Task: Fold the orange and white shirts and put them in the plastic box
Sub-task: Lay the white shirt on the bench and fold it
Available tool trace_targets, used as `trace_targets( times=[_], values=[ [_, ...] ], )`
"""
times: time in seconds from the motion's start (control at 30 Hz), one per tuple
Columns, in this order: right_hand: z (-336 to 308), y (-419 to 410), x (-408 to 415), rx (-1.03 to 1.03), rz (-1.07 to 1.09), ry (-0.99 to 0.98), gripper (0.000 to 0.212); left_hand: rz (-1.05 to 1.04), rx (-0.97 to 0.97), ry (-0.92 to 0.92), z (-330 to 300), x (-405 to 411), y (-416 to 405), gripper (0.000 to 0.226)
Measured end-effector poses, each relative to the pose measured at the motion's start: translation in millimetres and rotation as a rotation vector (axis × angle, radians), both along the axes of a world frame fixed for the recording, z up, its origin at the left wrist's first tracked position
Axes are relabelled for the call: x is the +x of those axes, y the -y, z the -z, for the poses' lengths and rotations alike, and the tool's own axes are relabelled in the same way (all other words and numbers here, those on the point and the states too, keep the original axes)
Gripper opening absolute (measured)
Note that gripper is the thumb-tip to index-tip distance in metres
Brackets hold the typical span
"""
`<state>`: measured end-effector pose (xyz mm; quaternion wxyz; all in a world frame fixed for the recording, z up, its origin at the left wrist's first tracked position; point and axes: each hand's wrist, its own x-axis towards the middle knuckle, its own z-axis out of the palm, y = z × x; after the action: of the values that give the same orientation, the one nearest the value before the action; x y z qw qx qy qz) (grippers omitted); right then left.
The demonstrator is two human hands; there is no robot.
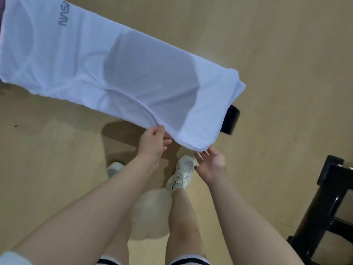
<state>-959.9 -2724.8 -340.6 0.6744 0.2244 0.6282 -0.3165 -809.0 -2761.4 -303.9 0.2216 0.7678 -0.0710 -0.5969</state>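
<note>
The white shirt (99,69) stretches from the upper left corner down toward the middle of the head view, folded lengthwise into a long band, with grey lettering showing mirrored near its far end. It lies draped over something narrow that it hides almost wholly; whether that is a bench cannot be told, and only a black rounded end (231,119) sticks out just past the shirt's near right edge. A darker oval shadow lies across the middle of the cloth.

At the shirt's near edge, the left hand (152,142) pinches the hem: the thumb and fingers (158,130) are curled onto the folded edge, lifting it slightly so that a ridge of cloth runs up and away from the fingertips. Just right of that hand, the shirt's near corner hangs rounded and loose.

Below that corner the right hand (212,165) is held palm up, its fingers (200,155) straight and spread, the tips just beside the hanging corner; whether they touch the cloth is unclear. It holds nothing.

Beneath both hands, on the tan wooden floor (286,54), stand the person's white sneakers (181,175), one under each wrist. Well to the right of the right hand's fingers, at the lower right edge, stands a black frame with glossy panels (328,203).
</note>
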Motion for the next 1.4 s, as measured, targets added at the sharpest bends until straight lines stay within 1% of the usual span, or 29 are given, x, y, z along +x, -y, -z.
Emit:
trace_targets(
  times=[0.03,0.1,0.13,0.17,0.23,0.33,0.4,0.47,0.53,0.57,0.6,0.63,0.67,0.73,0.77,0.8,0.83,0.87,0.9,0.97,1.03,1.07,1.1,1.13,1.2,1.27,1.33,1.37,1.4],
  values=[
    [2.9,-2.1,0.9,-0.019,0.047,0.035,0.024,-0.001,0.007,0.030,1.8,-4.2,0.6,0.017],
    [2.2,-4.9,6.3,-0.052,0.210,0.076,0.025,0.025,0.027,0.074,3.1,-11.9,1.7,0.016],
    [-1.7,-4.0,10.0,-0.051,0.261,0.087,0.024,0.042,0.040,0.082,3.6,-15.1,2.8,0.015],
    [-5.8,-2.7,12.8,-0.045,0.259,0.093,0.021,0.055,0.052,0.081,5.3,-18.0,4.2,0.015],
    [-11.0,-0.4,13.5,0.004,0.163,0.057,0.015,0.067,0.075,0.072,6.8,-22.2,9.7,0.017],
    [-21.6,9.2,6.0,0.118,-0.039,-0.033,0.013,0.094,0.089,0.086,5.7,-23.4,21.4,0.022],
    [-31.3,19.2,-3.8,0.153,-0.191,-0.109,0.011,0.103,0.103,0.088,1.8,-23.3,27.9,0.018],
    [-39.6,32.8,-16.8,0.145,-0.323,-0.185,0.013,0.118,0.092,0.080,-4.4,-25.0,35.6,0.015],
    [-47.5,47.9,-28.2,0.133,-0.341,-0.175,0.015,0.162,0.029,0.068,-9.1,-28.3,45.9,0.017],
    [-49.5,54.6,-32.3,0.129,-0.318,-0.169,0.021,0.187,-0.015,0.059,-9.1,-30.3,50.9,0.016],
    [-49.9,60.1,-33.7,0.115,-0.295,-0.196,0.026,0.217,-0.049,0.050,-8.4,-32.1,54.5,0.013],
    [-47.9,63.1,-33.6,0.073,-0.305,-0.296,0.029,0.257,-0.067,0.044,-6.9,-33.3,56.6,0.013],
    [-45.1,63.7,-32.2,-0.005,-0.389,-0.471,0.029,0.311,-0.079,0.045,-3.6,-33.6,56.8,0.018],
    [-41.4,56.8,-26.2,-0.255,-0.726,-0.880,0.027,0.509,-0.128,0.124,6.1,-30.4,50.5,0.029],
    [-37.9,51.1,-22.2,-0.382,-0.892,-0.979,0.034,0.622,-0.179,0.196,9.4,-27.6,46.3,0.031],
    [-33.4,46.3,-17.7,-0.470,-1.024,-1.007,0.045,0.718,-0.244,0.262,11.8,-24.8,42.1,0.032],
    [-26.1,42.3,-14.8,-0.511,-1.112,-0.999,0.053,0.808,-0.294,0.309,13.4,-22.9,37.9,0.032],
    [-21.8,42.0,-12.5,-0.514,-1.153,-0.991,0.058,0.897,-0.330,0.349,15.4,-21.0,34.1,0.031],
    [-16.4,43.6,-12.6,-0.497,-1.143,-0.991,0.059,0.995,-0.345,0.394,17.5,-19.6,30.6,0.029],
    [-11.4,50.7,-15.5,-0.439,-1.029,-0.964,0.054,1.231,-0.400,0.544,22.0,-17.9,23.4,0.026],
    [-10.1,54.6,-21.0,-0.398,-0.919,-0.907,0.038,1.470,-0.490,0.689,24.6,-15.7,19.8,0.024],
    [-10.8,54.0,-24.3,-0.410,-0.889,-0.866,0.025,1.560,-0.510,0.732,22.2,-14.9,21.5,0.029],
    [-12.5,51.7,-28.2,-0.426,-0.860,-0.808,0.012,1.616,-0.543,0.774,19.6,-13.5,23.5,0.035],
    [-15.0,48.6,-31.8,-0.442,-0.830,-0.748,0.008,1.661,-0.579,0.793,16.6,-11.9,25.9,0.039],
    [-18.2,40.5,-41.6,-0.442,-0.798,-0.701,0.021,1.756,-0.623,0.755,11.5,-8.2,28.7,0.042],
    [-21.9,32.1,-51.4,-0.395,-0.790,-0.734,0.023,1.885,-0.636,0.693,7.9,-4.4,24.8,0.041],
    [-23.3,24.5,-51.7,-0.326,-0.825,-0.758,0.018,1.957,-0.634,0.664,6.9,-1.8,16.6,0.040],
    [-22.8,20.0,-48.7,-0.303,-0.878,-0.789,0.012,1.955,-0.638,0.638,7.0,0.0,12.3,0.038],
    [-23.7,16.5,-43.9,-0.306,-0.962,-0.867,0.005,1.926,-0.653,0.619,6.8,2.5,9.1,0.032]
  ],
)
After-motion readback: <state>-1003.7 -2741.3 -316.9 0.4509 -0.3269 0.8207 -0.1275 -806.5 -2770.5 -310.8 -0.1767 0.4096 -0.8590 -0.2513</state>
